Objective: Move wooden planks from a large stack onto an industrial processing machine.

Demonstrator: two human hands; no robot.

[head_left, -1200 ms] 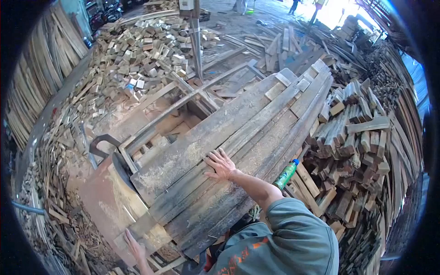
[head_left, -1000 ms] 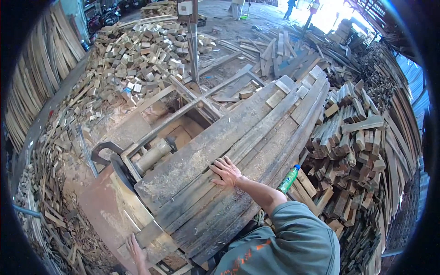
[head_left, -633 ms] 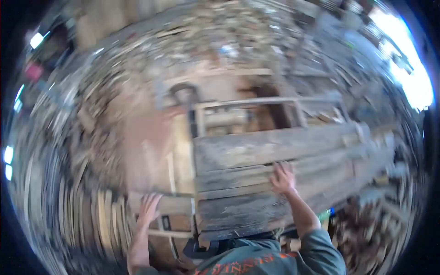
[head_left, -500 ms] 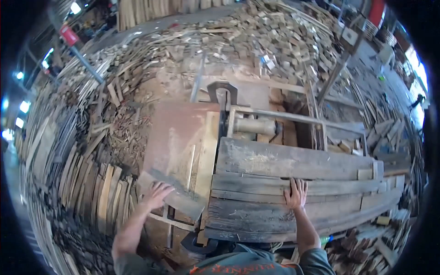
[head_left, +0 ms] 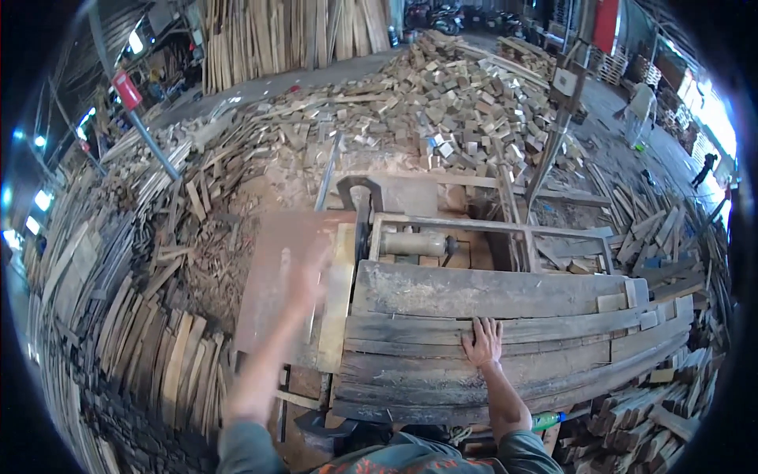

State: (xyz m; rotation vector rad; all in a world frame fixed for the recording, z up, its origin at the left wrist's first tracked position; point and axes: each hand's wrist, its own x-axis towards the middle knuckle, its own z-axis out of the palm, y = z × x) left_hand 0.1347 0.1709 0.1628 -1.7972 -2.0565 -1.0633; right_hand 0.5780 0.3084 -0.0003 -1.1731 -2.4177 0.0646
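Note:
My right hand (head_left: 482, 344) lies flat, fingers spread, on a stack of long grey weathered planks (head_left: 505, 347) laid across a saw bench. My left hand (head_left: 306, 272) is raised and blurred over the flat rusty brown table plate (head_left: 272, 276) to the left of the planks; it holds nothing. Behind the planks sits a metal frame with a pale roller (head_left: 414, 242) and a dark curved saw guard (head_left: 359, 193).
A big heap of short wood blocks (head_left: 458, 103) fills the far floor. Stacked slats (head_left: 118, 332) line the left, cut pieces (head_left: 655, 426) pile at right. A green bottle (head_left: 546, 420) lies by my right elbow. A metal post (head_left: 553, 134) stands behind. People stand far right.
The view swung left, then steadied on the bench. My left hand lifted off the bench's near edge and rose over the brown plate. My right hand stayed pressed on the planks.

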